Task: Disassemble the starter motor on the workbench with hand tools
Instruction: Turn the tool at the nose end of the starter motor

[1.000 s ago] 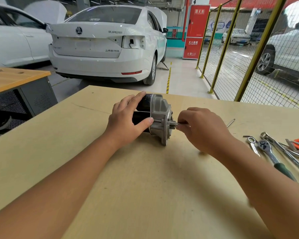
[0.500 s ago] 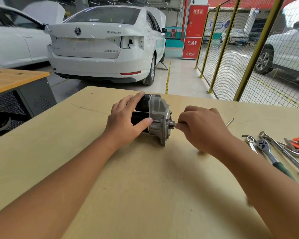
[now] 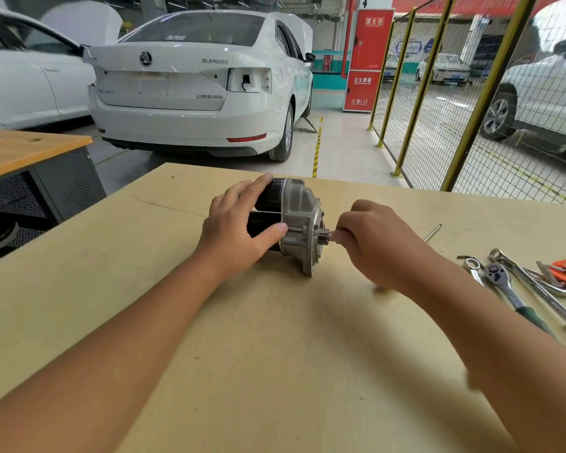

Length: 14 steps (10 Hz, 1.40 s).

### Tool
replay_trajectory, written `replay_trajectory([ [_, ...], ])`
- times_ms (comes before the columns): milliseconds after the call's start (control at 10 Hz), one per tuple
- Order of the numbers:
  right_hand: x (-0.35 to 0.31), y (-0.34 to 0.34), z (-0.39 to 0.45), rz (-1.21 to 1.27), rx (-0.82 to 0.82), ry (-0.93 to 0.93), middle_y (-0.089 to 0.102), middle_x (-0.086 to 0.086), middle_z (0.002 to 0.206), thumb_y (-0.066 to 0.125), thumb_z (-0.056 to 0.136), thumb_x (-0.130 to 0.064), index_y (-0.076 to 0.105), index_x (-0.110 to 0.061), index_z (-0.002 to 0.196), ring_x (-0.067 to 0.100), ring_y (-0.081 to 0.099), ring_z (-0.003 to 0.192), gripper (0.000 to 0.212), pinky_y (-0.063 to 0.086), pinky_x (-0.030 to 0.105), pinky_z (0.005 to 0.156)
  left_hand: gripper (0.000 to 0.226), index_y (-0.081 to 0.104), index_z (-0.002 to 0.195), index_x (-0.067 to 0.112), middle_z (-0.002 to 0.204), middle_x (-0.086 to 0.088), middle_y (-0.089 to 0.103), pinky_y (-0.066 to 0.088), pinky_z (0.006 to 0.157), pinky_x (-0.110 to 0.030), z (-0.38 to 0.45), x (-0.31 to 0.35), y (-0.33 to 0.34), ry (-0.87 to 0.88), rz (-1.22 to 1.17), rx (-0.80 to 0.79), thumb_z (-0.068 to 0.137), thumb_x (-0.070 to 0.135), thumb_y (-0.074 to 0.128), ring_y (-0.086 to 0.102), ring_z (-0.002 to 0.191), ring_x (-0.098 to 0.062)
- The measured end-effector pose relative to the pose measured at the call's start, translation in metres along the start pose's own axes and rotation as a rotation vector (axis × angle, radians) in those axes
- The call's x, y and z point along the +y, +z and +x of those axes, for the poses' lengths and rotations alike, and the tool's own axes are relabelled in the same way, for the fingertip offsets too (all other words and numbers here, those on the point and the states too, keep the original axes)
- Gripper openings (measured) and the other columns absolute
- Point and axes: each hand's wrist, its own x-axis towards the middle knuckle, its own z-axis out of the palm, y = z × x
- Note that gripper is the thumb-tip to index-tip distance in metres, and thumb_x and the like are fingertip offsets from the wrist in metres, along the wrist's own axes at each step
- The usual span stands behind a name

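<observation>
nothing's really moved since a second ago: left hand (image 3: pixel 239 228) still grips the starter motor (image 3: pixel 299 223) lying mid-worktop (image 3: pixel 275 354). right hand (image 3: pixel 378 243) pinches a thin tool (image 3: pixel 334 237) at the pinion; ratchet (image 3: pixel 504 286) and wrenches (image 3: pixel 536 279) sit by the right edge.

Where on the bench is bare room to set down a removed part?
Bare: the workbench left of the left hand, and the near stretch between both forearms. Crowded: the right edge, where ratchet and wrenches lie.
</observation>
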Motion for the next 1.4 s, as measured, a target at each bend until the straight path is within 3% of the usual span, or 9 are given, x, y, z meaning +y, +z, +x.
replay_trajectory([
  [200, -0.0029, -0.0015, -0.0025, -0.150, 0.079, -0.017, 0.056, -0.011, 0.089, 0.061, 0.096, -0.043, 0.065, -0.027, 0.090, 0.022, 0.057, 0.080, 0.017, 0.037, 0.036, 0.074, 0.084, 0.031, 0.159, 0.044, 0.157, 0.007, 0.039, 0.037, 0.113, -0.044, 0.0001, -0.0005, -0.0002, 0.001, -0.004, -0.004, 0.083, 0.059, 0.063, 0.036, 0.136, -0.023],
  [300, -0.0036, -0.0025, -0.0019, -0.089, 0.057, 0.002, 0.056, -0.009, 0.078, 0.061, 0.096, -0.044, 0.045, -0.033, 0.087, 0.024, 0.053, 0.070, 0.022, 0.032, 0.028, 0.055, 0.081, 0.031, 0.159, 0.044, 0.157, 0.006, 0.039, 0.037, 0.113, -0.046, 0.0009, -0.0014, 0.0001, 0.009, 0.002, 0.001, 0.089, 0.054, 0.069, 0.036, 0.137, -0.024],
  [400, -0.0049, -0.0012, -0.0030, -0.015, 0.026, 0.014, 0.052, -0.010, 0.069, 0.056, 0.098, -0.046, 0.047, -0.033, 0.088, 0.024, 0.052, 0.068, 0.019, 0.034, 0.030, 0.051, 0.082, 0.031, 0.159, 0.044, 0.157, 0.006, 0.039, 0.037, 0.113, -0.045, 0.0003, -0.0014, 0.0008, 0.006, 0.009, 0.002, 0.089, 0.055, 0.070, 0.036, 0.136, -0.024],
  [500, -0.0034, -0.0003, -0.0020, -0.016, 0.020, -0.019, 0.055, -0.002, 0.074, 0.046, 0.103, -0.037, 0.063, -0.018, 0.088, 0.025, 0.055, 0.072, 0.030, 0.042, 0.036, 0.059, 0.085, 0.031, 0.159, 0.045, 0.157, 0.007, 0.039, 0.037, 0.113, -0.043, 0.0000, 0.0000, -0.0002, -0.003, 0.005, -0.007, 0.082, 0.061, 0.061, 0.036, 0.136, -0.023],
  [700, -0.0001, 0.0036, -0.0028, -0.142, 0.081, -0.025, 0.058, -0.009, 0.093, 0.048, 0.102, -0.041, 0.066, -0.026, 0.096, 0.022, 0.059, 0.081, 0.025, 0.043, 0.040, 0.079, 0.085, 0.031, 0.159, 0.044, 0.157, 0.007, 0.040, 0.036, 0.112, -0.043, 0.0001, -0.0004, 0.0002, -0.003, 0.001, -0.004, 0.081, 0.061, 0.060, 0.037, 0.136, -0.023],
  [900, -0.0014, 0.0034, -0.0032, -0.244, 0.227, 0.054, 0.065, -0.016, 0.084, 0.064, 0.093, -0.047, 0.072, -0.033, 0.083, 0.018, 0.061, 0.076, 0.019, 0.028, 0.037, 0.077, 0.084, 0.032, 0.159, 0.044, 0.156, 0.008, 0.040, 0.036, 0.112, -0.043, 0.0004, -0.0013, 0.0005, -0.002, -0.003, -0.006, 0.081, 0.061, 0.061, 0.037, 0.136, -0.023],
  [1100, -0.0062, 0.0005, -0.0041, -0.215, 0.196, 0.060, 0.063, -0.016, 0.082, 0.068, 0.090, -0.048, 0.071, -0.032, 0.083, 0.016, 0.060, 0.072, 0.017, 0.035, 0.039, 0.081, 0.085, 0.032, 0.159, 0.043, 0.157, 0.006, 0.040, 0.036, 0.112, -0.042, 0.0004, 0.0005, -0.0006, 0.001, 0.003, -0.007, 0.081, 0.061, 0.060, 0.038, 0.136, -0.024],
  [1200, -0.0085, -0.0020, -0.0038, -0.133, 0.146, 0.038, 0.062, -0.012, 0.083, 0.071, 0.090, -0.042, 0.069, -0.027, 0.086, 0.021, 0.059, 0.074, 0.015, 0.048, 0.036, 0.071, 0.085, 0.032, 0.159, 0.043, 0.158, 0.007, 0.039, 0.037, 0.112, -0.042, 0.0000, 0.0009, -0.0006, 0.001, 0.003, -0.010, 0.081, 0.061, 0.060, 0.037, 0.136, -0.023],
  [1400, -0.0058, -0.0014, -0.0023, 0.039, 0.106, 0.013, 0.058, 0.003, 0.078, 0.059, 0.100, -0.028, 0.074, -0.010, 0.090, 0.023, 0.055, 0.069, 0.025, 0.049, 0.039, 0.065, 0.085, 0.032, 0.159, 0.044, 0.157, 0.008, 0.039, 0.036, 0.112, -0.041, -0.0001, 0.0013, -0.0005, -0.003, -0.002, -0.009, 0.081, 0.061, 0.060, 0.037, 0.136, -0.023],
])
